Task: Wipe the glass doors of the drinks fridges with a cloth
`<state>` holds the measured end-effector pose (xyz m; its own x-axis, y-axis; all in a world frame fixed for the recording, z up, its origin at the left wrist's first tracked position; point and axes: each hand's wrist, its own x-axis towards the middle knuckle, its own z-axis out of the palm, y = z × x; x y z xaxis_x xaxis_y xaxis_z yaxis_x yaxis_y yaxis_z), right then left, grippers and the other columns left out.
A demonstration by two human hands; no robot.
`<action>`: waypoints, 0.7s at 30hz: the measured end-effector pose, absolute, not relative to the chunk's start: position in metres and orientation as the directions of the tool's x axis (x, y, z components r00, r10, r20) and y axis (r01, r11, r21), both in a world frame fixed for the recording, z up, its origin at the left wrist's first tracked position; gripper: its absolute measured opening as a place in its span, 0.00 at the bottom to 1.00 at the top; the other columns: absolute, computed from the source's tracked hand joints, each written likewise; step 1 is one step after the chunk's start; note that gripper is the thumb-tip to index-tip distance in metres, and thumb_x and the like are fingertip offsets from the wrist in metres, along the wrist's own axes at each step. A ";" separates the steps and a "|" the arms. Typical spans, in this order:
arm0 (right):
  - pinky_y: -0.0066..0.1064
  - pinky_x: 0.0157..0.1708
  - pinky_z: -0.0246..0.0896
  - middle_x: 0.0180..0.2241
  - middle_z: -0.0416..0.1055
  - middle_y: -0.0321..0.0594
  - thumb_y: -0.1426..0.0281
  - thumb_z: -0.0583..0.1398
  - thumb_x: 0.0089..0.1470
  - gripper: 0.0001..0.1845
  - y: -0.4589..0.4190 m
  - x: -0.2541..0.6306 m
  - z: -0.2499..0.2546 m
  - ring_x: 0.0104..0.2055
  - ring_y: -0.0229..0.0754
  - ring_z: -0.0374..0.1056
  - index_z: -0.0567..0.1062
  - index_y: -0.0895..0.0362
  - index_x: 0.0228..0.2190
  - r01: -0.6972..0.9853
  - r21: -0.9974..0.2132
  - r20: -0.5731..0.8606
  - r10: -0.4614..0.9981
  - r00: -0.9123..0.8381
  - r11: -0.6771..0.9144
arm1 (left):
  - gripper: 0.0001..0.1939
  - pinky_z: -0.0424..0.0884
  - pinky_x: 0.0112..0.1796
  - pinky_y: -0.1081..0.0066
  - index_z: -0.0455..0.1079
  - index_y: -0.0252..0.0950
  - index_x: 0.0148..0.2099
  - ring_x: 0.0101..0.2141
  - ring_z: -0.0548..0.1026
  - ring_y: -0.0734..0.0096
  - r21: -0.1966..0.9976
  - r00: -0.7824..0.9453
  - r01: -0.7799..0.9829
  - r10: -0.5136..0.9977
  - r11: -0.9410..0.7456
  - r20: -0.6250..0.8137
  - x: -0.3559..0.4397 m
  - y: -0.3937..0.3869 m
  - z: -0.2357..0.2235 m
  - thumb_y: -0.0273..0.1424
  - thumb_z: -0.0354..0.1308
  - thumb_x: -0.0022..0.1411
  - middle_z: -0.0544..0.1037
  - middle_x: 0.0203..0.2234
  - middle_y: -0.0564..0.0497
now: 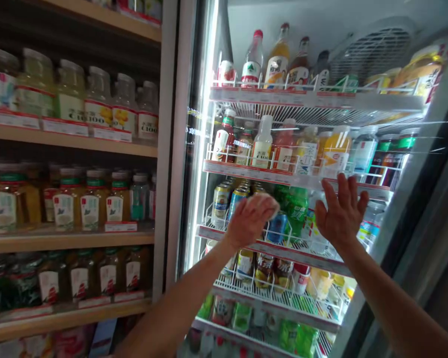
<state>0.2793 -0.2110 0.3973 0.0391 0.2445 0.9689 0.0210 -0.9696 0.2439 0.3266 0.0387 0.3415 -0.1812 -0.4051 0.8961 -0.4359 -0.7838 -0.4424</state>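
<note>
In the head view, my left hand [249,220] is raised in front of the drink cooler's middle shelf, near several cans [221,203] and a blue can [277,226]. Its fingers are bent and close together, with a pale patch at their tips that is too blurred to name. My right hand [341,211], fingers spread, is held up before the same shelf and holds nothing. Behind it are green bottles [297,206] and an orange juice bottle [336,149]. Whether either hand touches anything, I cannot tell.
The lit cooler has wire shelves with a red-striped front edge [261,171]. Glass bottles [278,57] stand on its top shelf beside a round fan grille [377,54]. Leftward, wooden shelves [70,241] carry rows of bottled drinks [64,206]. A dark door edge [399,228] runs along the right.
</note>
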 end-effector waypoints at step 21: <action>0.52 0.60 0.37 0.63 0.49 0.44 0.68 0.53 0.53 0.29 -0.212 0.282 0.395 0.64 0.53 0.45 0.60 0.53 0.57 0.040 0.213 0.977 0.214 0.010 -0.976 | 0.23 0.47 0.61 0.54 0.60 0.38 0.59 0.63 0.47 0.58 -0.400 -0.146 -0.463 -0.378 -0.791 0.914 0.330 0.060 0.307 0.29 0.49 0.61 0.59 0.61 0.50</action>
<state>0.2815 -0.2122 0.3954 0.0095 0.2139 0.9768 0.0400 -0.9762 0.2134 0.3299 0.0596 0.3071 -0.1456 -0.3776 0.9145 -0.4625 -0.7911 -0.4003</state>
